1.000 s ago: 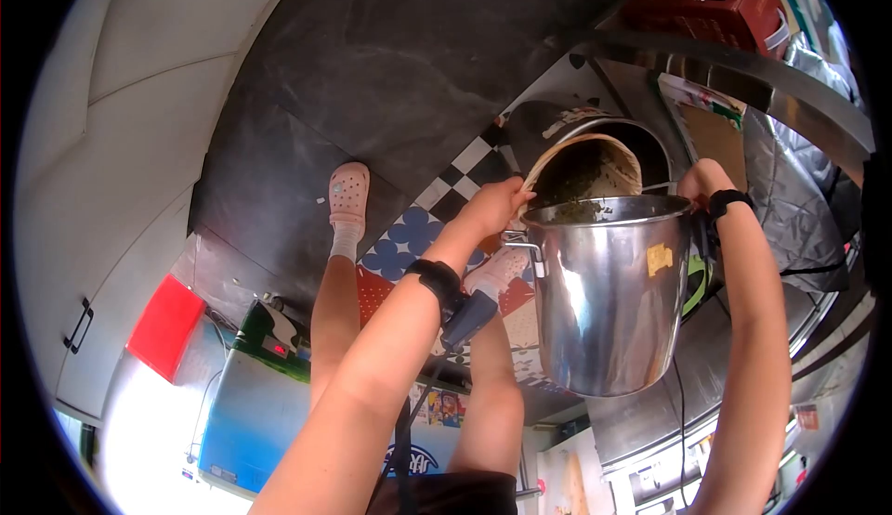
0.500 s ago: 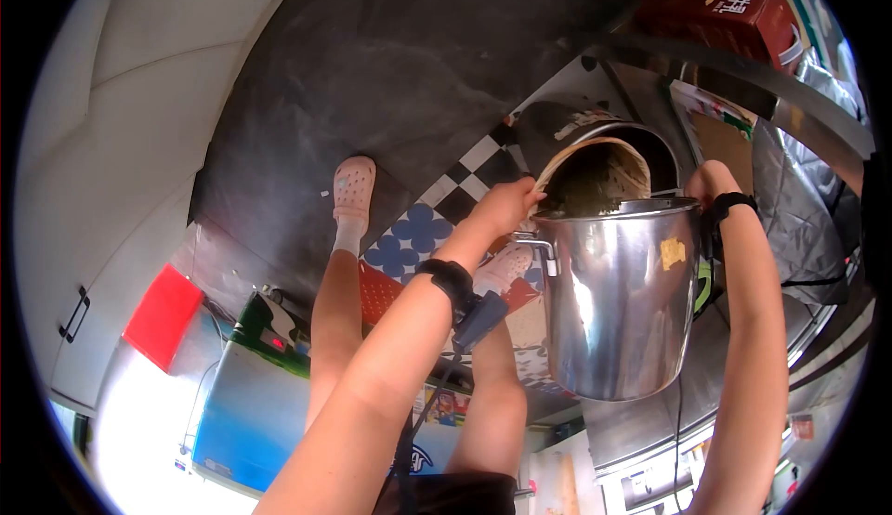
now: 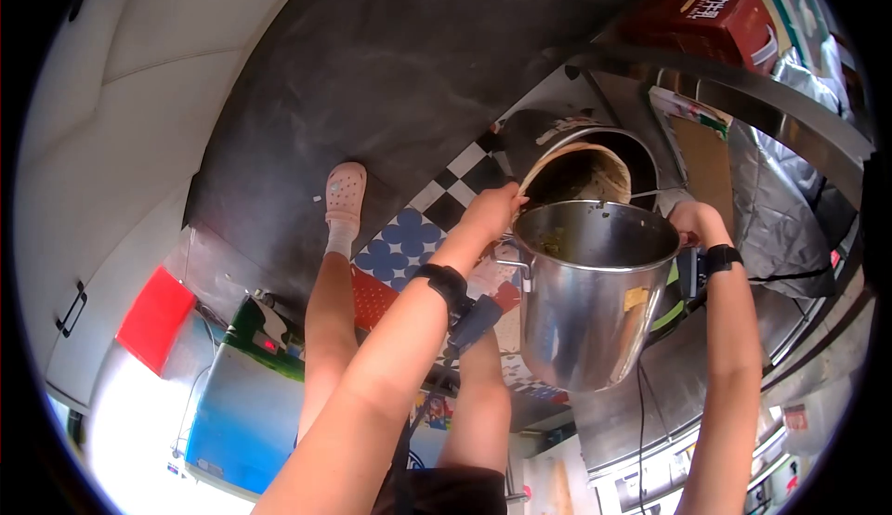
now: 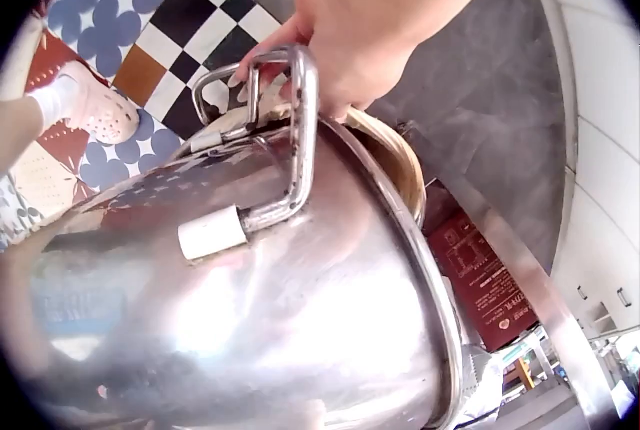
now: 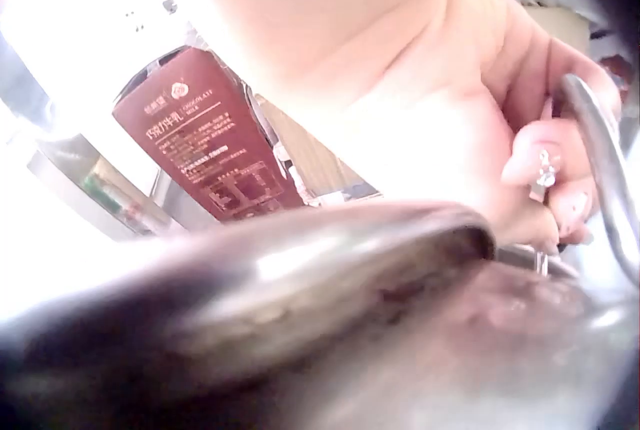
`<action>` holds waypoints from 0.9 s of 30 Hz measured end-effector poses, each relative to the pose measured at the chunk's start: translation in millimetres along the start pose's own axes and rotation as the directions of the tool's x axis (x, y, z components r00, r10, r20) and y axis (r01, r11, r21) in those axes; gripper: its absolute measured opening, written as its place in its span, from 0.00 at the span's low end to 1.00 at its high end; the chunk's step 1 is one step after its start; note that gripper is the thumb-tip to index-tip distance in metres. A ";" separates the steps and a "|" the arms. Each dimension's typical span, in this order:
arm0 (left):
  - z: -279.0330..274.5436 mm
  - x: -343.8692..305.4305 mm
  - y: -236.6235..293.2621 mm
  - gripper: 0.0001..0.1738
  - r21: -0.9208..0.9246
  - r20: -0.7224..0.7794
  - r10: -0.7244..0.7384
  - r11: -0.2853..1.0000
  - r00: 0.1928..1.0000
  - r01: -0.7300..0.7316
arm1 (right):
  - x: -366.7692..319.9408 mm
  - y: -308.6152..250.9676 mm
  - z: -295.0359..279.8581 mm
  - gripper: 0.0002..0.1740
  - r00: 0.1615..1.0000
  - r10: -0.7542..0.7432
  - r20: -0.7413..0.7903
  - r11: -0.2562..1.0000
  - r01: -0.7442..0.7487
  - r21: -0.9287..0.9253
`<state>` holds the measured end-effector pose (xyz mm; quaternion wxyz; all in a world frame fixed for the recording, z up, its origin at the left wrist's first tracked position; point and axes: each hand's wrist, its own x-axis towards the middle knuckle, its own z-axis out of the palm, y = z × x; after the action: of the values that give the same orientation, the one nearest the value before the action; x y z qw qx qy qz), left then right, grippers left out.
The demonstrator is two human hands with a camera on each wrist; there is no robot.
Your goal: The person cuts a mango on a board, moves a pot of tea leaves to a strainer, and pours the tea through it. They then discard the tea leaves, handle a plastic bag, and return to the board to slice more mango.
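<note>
A tall steel pot [image 3: 585, 329] hangs tilted in front of the person, its mouth facing up and away. Green leaf bits [image 3: 554, 244] cling to its inner wall. Just beyond its rim leans a tan-rimmed cloth strainer [image 3: 609, 179] with dark leaves inside, within the mouth of a dark bin [image 3: 539, 131]. My left hand [image 3: 490, 215] pinches the strainer's near rim, beside the pot's looped handle [image 4: 304, 130]. At the pot's opposite side my right hand [image 3: 699, 222] grips its other handle [image 5: 598, 175], fingers curled. A thin metal rod [image 3: 650, 193] runs from the strainer towards that hand.
A steel rack edge [image 3: 725, 78] curves past on the right, with a red chocolate-milk carton [image 3: 715, 23] above it. Silver insulating sheet [image 3: 776, 208] hangs below. One foot in a pink clog [image 3: 346, 190] stands on the dark floor; a black cable [image 3: 641, 422] hangs lower right.
The pot has tipped so its mouth opens more towards the head camera, and its right side has dropped with the right hand. Leaves seen between strainer and pot earlier have gone from there.
</note>
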<state>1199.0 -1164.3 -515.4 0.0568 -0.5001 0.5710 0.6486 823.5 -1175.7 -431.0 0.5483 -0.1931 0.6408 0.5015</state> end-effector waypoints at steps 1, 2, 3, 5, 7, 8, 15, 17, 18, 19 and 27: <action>-0.5 -0.7 1.1 0.15 0.008 -0.001 0.000 1.000 1.000 0.000 | 3.6 6.1 4.7 0.12 0.999 -0.002 -0.046 1.000 0.004 0.031; -0.2 -1.4 1.0 0.15 0.016 -0.003 -0.001 1.000 1.000 0.001 | -2.1 9.4 9.2 0.12 0.998 -0.012 -0.069 0.996 0.019 0.089; 0.2 -1.7 0.9 0.14 -0.087 0.025 -0.051 0.995 0.998 0.053 | -7.4 11.8 14.4 0.12 0.995 -0.022 -0.094 0.989 0.036 0.145; 1.7 -1.6 2.7 0.15 -0.023 0.021 -0.070 0.997 0.997 0.071 | -19.9 11.3 19.2 0.10 0.991 -0.023 -0.130 0.986 0.044 0.160; 2.0 -1.3 4.4 0.14 -0.028 0.019 -0.090 0.995 0.996 0.091 | -20.8 15.3 22.9 0.10 0.991 -0.007 -0.136 0.981 0.033 0.190; 3.5 -0.4 3.0 0.13 -0.066 0.022 -0.102 0.992 0.995 0.103 | -21.7 16.9 25.2 0.09 0.991 0.002 -0.136 0.978 0.026 0.205; 8.0 0.8 0.4 0.15 -0.081 0.027 -0.091 0.992 0.996 0.092 | -27.4 20.6 33.8 0.13 0.982 -0.021 -0.190 0.968 0.067 0.241; 9.1 0.9 0.3 0.16 -0.055 0.012 -0.088 0.995 0.996 0.089 | -41.2 15.1 34.8 0.20 0.984 0.020 -0.175 0.893 0.061 0.446; 10.1 0.0 2.0 0.16 -0.042 -0.006 -0.089 0.995 0.996 0.089 | -48.6 10.5 34.9 0.23 0.986 0.039 -0.164 0.839 0.057 0.542; 10.5 -0.9 2.9 0.16 -0.028 -0.023 -0.090 0.996 0.996 0.089 | -55.2 5.1 35.2 0.26 0.985 0.043 -0.164 0.841 0.053 0.539; 7.7 -0.8 4.1 0.16 -0.015 -0.035 -0.063 0.998 0.997 0.062 | -44.0 6.4 51.4 0.24 0.728 -0.144 -0.670 0.746 0.525 0.409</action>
<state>1192.2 -1159.2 -513.2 0.0634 -0.5294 0.5515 0.6415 858.8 -1142.4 -383.5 0.4331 -0.2851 0.8511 0.0828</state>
